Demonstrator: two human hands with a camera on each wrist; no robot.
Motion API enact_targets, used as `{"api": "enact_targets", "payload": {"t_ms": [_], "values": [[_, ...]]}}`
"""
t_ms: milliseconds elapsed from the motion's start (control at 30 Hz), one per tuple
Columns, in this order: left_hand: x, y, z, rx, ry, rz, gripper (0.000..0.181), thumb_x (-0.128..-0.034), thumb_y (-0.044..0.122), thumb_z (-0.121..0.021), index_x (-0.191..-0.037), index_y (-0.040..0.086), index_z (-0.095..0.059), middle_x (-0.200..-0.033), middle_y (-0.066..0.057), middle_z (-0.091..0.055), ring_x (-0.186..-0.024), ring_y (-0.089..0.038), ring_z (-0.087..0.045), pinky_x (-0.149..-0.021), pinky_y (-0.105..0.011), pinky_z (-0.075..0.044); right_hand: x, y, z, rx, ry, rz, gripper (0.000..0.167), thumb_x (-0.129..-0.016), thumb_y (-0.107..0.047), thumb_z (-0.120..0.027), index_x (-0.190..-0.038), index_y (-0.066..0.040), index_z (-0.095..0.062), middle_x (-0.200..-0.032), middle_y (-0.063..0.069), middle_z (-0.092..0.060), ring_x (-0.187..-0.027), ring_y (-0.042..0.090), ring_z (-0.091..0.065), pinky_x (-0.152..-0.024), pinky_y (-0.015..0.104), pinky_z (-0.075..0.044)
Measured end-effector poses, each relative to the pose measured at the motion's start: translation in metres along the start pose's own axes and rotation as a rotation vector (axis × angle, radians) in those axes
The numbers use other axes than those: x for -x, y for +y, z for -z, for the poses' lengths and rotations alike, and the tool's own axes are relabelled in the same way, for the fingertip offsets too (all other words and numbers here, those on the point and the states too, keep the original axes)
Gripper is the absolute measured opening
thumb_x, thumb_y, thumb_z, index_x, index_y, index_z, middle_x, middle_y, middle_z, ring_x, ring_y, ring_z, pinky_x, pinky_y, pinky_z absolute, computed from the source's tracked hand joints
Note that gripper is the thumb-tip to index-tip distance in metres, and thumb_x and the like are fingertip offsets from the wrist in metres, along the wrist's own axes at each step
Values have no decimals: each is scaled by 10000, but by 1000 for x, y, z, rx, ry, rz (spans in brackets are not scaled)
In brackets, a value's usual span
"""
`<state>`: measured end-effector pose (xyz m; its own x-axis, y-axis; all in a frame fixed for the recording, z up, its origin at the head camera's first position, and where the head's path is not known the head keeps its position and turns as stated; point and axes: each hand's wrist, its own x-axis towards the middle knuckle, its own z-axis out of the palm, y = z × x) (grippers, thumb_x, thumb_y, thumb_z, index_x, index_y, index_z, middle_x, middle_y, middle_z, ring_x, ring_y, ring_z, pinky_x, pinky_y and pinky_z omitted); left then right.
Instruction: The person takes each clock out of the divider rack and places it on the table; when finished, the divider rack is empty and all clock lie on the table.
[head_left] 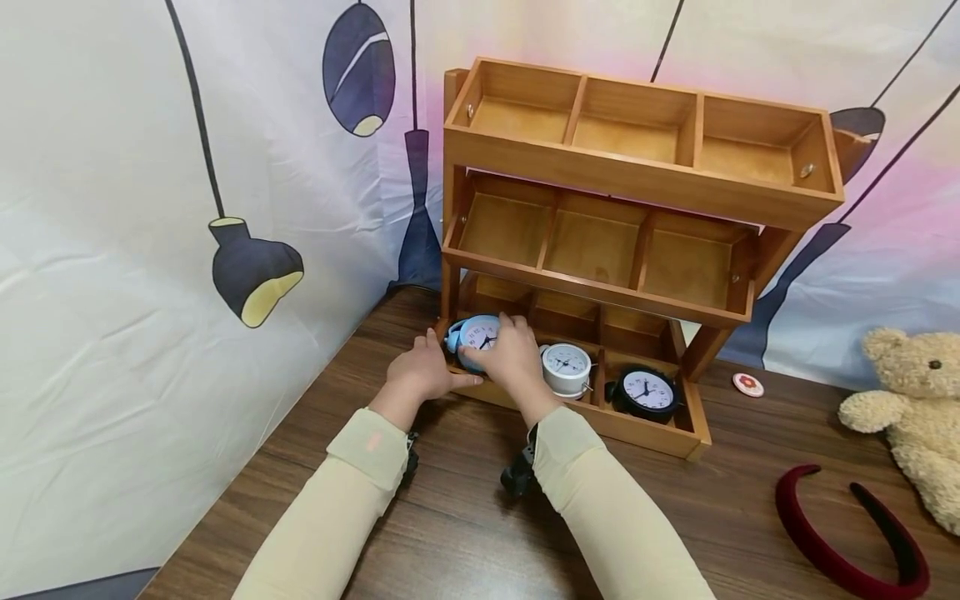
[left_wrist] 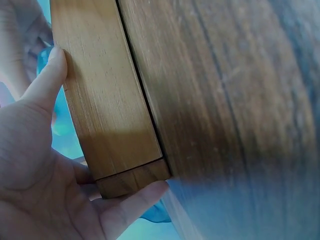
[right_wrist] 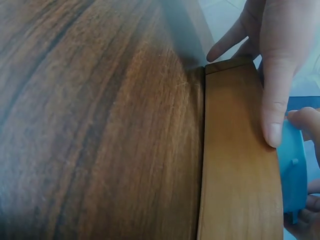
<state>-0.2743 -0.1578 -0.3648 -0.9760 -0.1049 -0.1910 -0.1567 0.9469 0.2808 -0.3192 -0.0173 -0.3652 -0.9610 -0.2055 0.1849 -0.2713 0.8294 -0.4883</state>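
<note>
A three-tier wooden shelf [head_left: 637,177] with divided compartments stands on the table. In its bottom left compartment a light blue alarm clock [head_left: 478,332] leans with its face up, partly covered by my right hand [head_left: 512,357], which grips it by the sides. My left hand [head_left: 422,368] rests at the shelf's lower left corner, thumb stretched along the front board [left_wrist: 107,95] and the other fingers around the end. The right wrist view shows the blue clock [right_wrist: 292,172] just behind that board. A white alarm clock [head_left: 567,367] and a black alarm clock [head_left: 645,393] occupy the neighbouring compartments.
On the brown wooden table [head_left: 450,517], right of the shelf, lie a small round flower badge [head_left: 748,384] and a dark red headband [head_left: 821,546]. A beige teddy bear [head_left: 918,417] sits at the far right. Patterned fabric [head_left: 97,292] hangs behind and to the left.
</note>
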Motion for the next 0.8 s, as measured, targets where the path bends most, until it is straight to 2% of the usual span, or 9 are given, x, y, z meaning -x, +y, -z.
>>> {"api": "enact_targets", "payload": {"t_ms": [300,500,667,800], "values": [[1,-1,1,-15,-9,0,1228,-814,769,-581,-1560,-66,-76,-1577,-260,-242,-1264,-427,-508,-906,-505,-507,3,0,11,-42,69,32,965,-779,-558,-785,-1483,-3,-429,-1440,212,-454,-1307,363,-456,-1023,492,-433],[-2,-3,0,-35,-18,-10,1233,-816,777,-568,-1557,-75,-73,-1581,-272,-223,-1284,-433,-488,-931,-514,-494,10,1,23,-66,59,29,939,-792,-576,-758,-1492,-39,-435,-1407,199,-475,-1247,347,-506,-981,502,-461],[-3,-3,1,-12,-23,-15,1229,-822,755,-588,-1556,-78,-60,-1580,-284,-213,-1304,-444,-464,-969,-527,-469,21,3,37,-76,38,35,930,-794,-622,-721,-1489,-65,-453,-1377,180,-486,-1189,326,-533,-957,496,-473],[-2,-3,1,-11,-25,-14,1212,-838,727,-599,-1557,-74,-43,-1579,-283,-213,-1230,-440,-533,-946,-514,-488,34,7,47,-74,21,54,910,-783,-652,-708,-1465,-89,-493,-1328,146,-506,-1117,297,-559,-912,487,-493]]}}
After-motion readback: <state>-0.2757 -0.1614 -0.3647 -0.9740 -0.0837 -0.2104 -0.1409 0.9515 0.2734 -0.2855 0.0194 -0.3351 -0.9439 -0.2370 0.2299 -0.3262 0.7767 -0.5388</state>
